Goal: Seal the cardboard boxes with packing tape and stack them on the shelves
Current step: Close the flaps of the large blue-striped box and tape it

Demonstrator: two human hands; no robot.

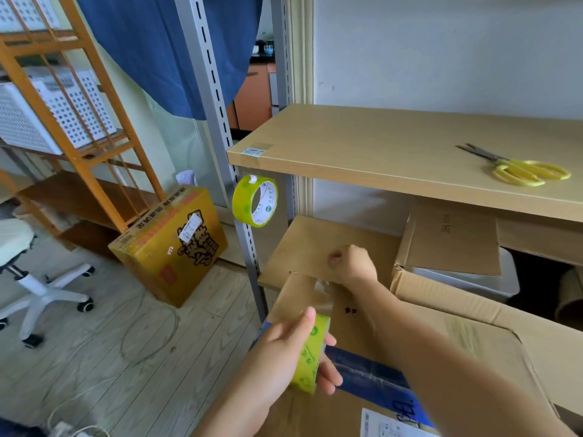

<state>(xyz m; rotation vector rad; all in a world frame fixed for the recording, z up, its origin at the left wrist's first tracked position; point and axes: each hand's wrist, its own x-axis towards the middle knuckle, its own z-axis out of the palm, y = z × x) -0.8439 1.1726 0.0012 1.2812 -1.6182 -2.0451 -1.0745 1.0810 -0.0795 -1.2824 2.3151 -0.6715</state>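
- Two hands at work on the cardboard box (362,326) that lies below the wooden shelf (394,152): left hand (293,348) curled round a roll of packing tape (310,354), right hand (353,263) with fingers curled, pressing or pinching the tape end at the far edge of the box flap. Which of the two, cannot tell.
- Clear tape strip (323,291) runs between roll and right hand, in the air or barely down.
- Risk: strip twists or folds on itself if the roll is tilted while pulled; it would then stick crooked and miss the seam.
- Risk: far end lifts if the right hand lets go before it is rubbed down.
- Risk: no cutter in hand; scissors (517,168) lie on top of the shelf, well apart from both hands, so reaching for them could slacken the strip.
- Room: second tape roll (255,201) hangs at the shelf's left post; yellow printed box (170,244) on the plank floor to the shelf's left; open carton (473,279) under the shelf, right; orange rack and white swivel chair further left.
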